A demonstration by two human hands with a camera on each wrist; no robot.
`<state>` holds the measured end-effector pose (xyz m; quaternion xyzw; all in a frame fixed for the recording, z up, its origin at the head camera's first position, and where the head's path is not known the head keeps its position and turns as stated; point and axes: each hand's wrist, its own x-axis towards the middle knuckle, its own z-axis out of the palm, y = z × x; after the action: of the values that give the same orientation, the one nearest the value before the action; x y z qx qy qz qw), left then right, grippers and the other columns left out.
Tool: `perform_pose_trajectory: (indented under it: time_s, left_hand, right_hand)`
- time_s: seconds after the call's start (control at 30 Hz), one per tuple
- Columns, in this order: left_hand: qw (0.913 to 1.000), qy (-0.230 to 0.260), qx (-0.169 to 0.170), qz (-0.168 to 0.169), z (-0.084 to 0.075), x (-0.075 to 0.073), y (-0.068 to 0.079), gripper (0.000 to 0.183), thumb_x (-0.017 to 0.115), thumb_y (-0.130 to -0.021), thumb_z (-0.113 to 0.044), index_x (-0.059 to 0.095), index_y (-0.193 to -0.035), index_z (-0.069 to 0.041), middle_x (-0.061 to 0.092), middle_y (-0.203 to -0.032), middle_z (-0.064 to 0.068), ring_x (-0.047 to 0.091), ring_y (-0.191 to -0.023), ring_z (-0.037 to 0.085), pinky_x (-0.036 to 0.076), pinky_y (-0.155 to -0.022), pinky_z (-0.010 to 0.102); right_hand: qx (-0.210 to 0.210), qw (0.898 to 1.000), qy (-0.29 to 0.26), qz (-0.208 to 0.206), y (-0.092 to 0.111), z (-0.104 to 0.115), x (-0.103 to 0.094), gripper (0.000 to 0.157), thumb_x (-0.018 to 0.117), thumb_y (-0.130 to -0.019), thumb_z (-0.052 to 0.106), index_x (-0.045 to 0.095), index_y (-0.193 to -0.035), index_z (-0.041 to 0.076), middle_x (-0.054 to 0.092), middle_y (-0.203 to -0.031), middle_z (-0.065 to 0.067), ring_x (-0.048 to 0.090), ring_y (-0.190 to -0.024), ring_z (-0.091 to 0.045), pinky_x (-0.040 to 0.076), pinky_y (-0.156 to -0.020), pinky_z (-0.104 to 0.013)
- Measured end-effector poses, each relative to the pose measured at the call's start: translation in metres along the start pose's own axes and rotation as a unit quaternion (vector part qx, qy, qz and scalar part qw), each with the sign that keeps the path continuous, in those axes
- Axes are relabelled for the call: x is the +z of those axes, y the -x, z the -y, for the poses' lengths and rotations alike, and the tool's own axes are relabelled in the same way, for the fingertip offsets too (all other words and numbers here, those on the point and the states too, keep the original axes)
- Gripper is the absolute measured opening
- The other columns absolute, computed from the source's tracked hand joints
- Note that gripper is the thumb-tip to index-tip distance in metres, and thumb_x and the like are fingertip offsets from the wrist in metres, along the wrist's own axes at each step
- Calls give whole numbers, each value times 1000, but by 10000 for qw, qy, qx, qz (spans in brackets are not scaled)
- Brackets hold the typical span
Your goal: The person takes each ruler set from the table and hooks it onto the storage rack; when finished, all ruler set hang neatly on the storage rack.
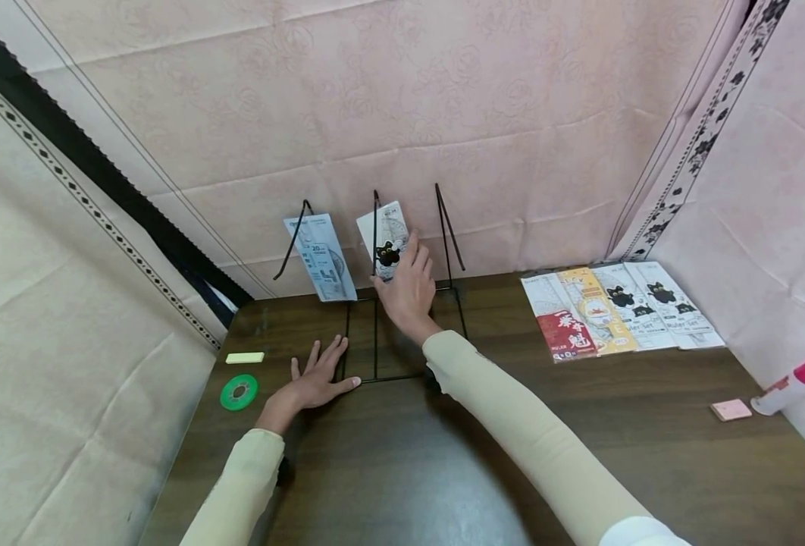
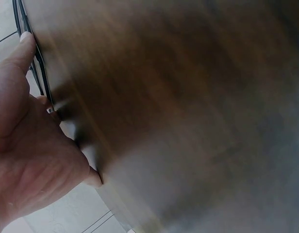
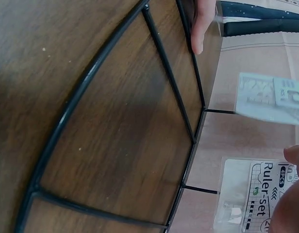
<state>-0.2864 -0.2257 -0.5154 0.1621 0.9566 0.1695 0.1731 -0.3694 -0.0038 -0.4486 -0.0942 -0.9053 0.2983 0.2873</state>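
Note:
A black wire rack (image 1: 375, 341) stands on the table against the cloth, its base flat and several arms rising at the back. At the middle arm, a white ruler set packet (image 1: 383, 227) with a black cat print sits tilted; its lettering shows in the right wrist view. My right hand (image 1: 408, 292) holds this packet near its lower part, thumb at the left edge and fingers along the right. On the left arm hangs a light blue packet (image 1: 321, 258). My left hand (image 1: 317, 379) lies with fingers spread beside the rack's base, thumb over the base wire.
Several flat packets (image 1: 621, 311) lie side by side at the back right. A glue stick with a pink cap (image 1: 794, 387) and a small pink block (image 1: 731, 410) are near the right edge. At left lie a green tape roll (image 1: 239, 392) and a pale yellow strip (image 1: 245, 358).

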Motion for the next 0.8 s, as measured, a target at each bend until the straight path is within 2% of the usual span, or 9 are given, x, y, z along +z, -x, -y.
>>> perform_pose_trajectory:
  time_s: [0.2, 0.33, 0.5, 0.63, 0.8]
  left_hand:
    - [10000, -31, -57, 44, 0, 1, -2, 88, 48, -90, -65, 3, -156, -30, -7, -165, -4, -14, -150, 36, -11, -104, 77]
    - [9999, 22, -64, 114, 0, 0, -3, 88, 47, -91, -64, 1, -156, -29, -9, -164, -3, -17, -149, 36, -13, -104, 76]
    - [10000, 19, -34, 41, 0, -2, -2, 89, 49, -90, -64, 3, -157, -29, -7, -165, -1, -14, -150, 38, -12, -104, 76]
    - [10000, -13, -7, 41, -1, -2, -2, 88, 49, -90, -65, 4, -157, -29, -6, -165, -1, -13, -150, 38, -11, -104, 77]
    - [10000, -70, 1, 34, 0, -1, -3, 88, 48, -91, -64, 3, -157, -28, -7, -165, -1, -13, -149, 39, -12, -102, 78]
  right_hand:
    - [-122, 9999, 80, 13, 5, -6, -1, 133, 78, -60, 68, 1, -156, 19, 37, -144, -12, 49, -124, -29, 48, -96, -46]
    - [-246, 9995, 159, 153, 10, -10, -2, 136, 78, -58, 71, 0, -156, 18, 35, -146, -14, 46, -127, -31, 46, -98, -48]
    - [-397, 9985, 253, 269, 18, -23, -3, 135, 75, -57, 75, 2, -156, 20, 33, -147, -12, 45, -128, -30, 46, -98, -49]
    - [-895, 9938, 554, 355, 24, -40, -9, 136, 73, -56, 78, 4, -157, 18, 33, -149, -11, 44, -129, -30, 43, -103, -48]
    - [-1746, 9786, 982, 464, 29, -64, -24, 136, 71, -56, 80, 4, -157, 19, 32, -152, -9, 42, -132, -29, 35, -110, -48]
